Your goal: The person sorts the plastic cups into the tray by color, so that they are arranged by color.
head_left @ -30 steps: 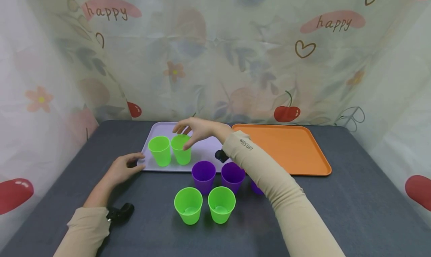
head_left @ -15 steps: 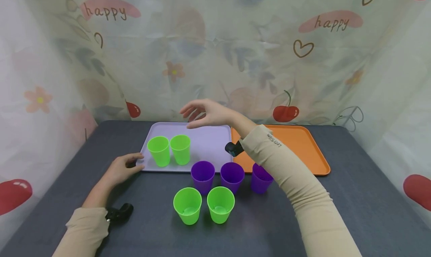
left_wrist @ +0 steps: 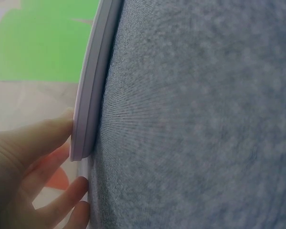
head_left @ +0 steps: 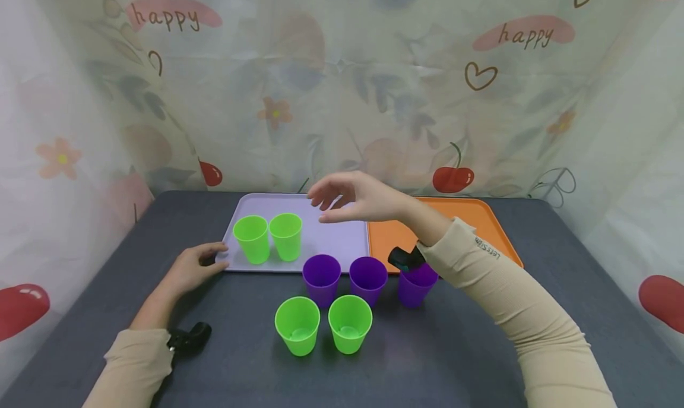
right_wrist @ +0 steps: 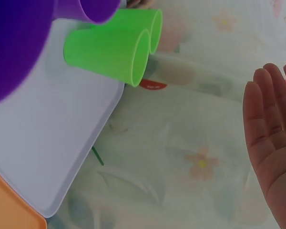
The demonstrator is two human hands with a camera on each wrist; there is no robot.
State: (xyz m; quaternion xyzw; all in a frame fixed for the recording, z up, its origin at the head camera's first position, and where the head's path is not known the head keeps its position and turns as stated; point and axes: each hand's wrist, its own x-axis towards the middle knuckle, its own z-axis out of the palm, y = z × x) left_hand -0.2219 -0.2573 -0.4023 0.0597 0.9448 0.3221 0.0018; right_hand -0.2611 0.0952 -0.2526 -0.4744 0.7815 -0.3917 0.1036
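My left hand (head_left: 195,268) holds the front-left corner of the lilac tray (head_left: 333,242), its thumb and fingers at the rim. The left wrist view has the thumb right against the tray's edge (left_wrist: 88,90). Two green cups, a left one (head_left: 252,240) and a right one (head_left: 286,237), stand upright on the tray's left half. Raised above its right part is my right hand (head_left: 363,198), fingers loosely bent and holding nothing. Three purple cups stand before the trays: left (head_left: 322,282), middle (head_left: 368,283) and right (head_left: 415,288), the last partly hidden by the wrist camera.
Nearer on the dark table (head_left: 230,366) stand two more green cups, a left one (head_left: 297,328) and a right one (head_left: 350,326). An orange tray (head_left: 395,242) adjoins the lilac tray on the right, partly behind my right arm. A printed curtain (head_left: 342,99) hangs behind.
My right hand has risen away from the right green cup on the lilac tray and moved rightward, lowering slightly at the end. The left hand stays at the tray corner.
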